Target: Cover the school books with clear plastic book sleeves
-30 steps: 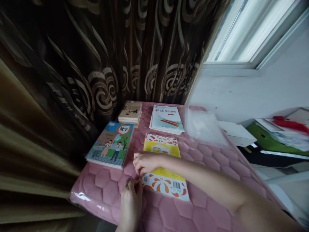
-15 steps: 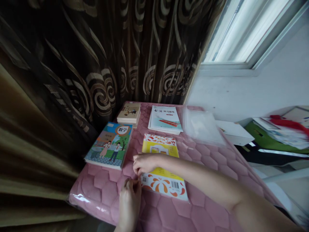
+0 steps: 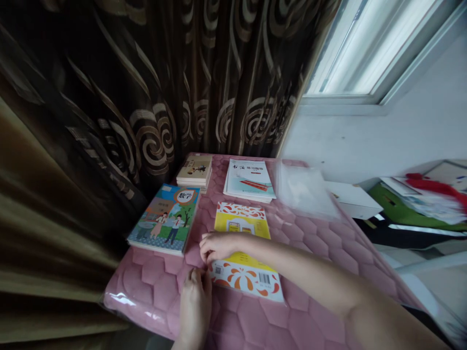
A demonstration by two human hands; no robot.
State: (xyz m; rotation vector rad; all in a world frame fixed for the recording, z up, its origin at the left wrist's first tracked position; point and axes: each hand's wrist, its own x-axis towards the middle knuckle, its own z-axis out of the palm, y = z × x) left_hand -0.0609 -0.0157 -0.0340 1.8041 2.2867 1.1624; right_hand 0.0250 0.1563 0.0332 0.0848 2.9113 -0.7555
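A yellow book with orange splashes [image 3: 242, 223] lies flat on the pink quilted table cover [image 3: 302, 311]. My right hand [image 3: 219, 246] rests on the book's left edge with its fingers curled at that edge. My left hand [image 3: 195, 304] is at the book's near left corner, its fingertips pinched on the corner. Whether the cover is lifted is hidden by the hands.
A maths textbook [image 3: 166, 217] lies to the left, a small stack of beige books [image 3: 195, 171] behind it, and a white and teal book stack [image 3: 250, 180] at the back. Clear plastic sleeves [image 3: 306, 192] sit at the right. A dark patterned curtain [image 3: 153, 87] hangs behind.
Both hands stay at the book's left edge. The left hand has crept a little toward the corner; the camera shifted slightly.
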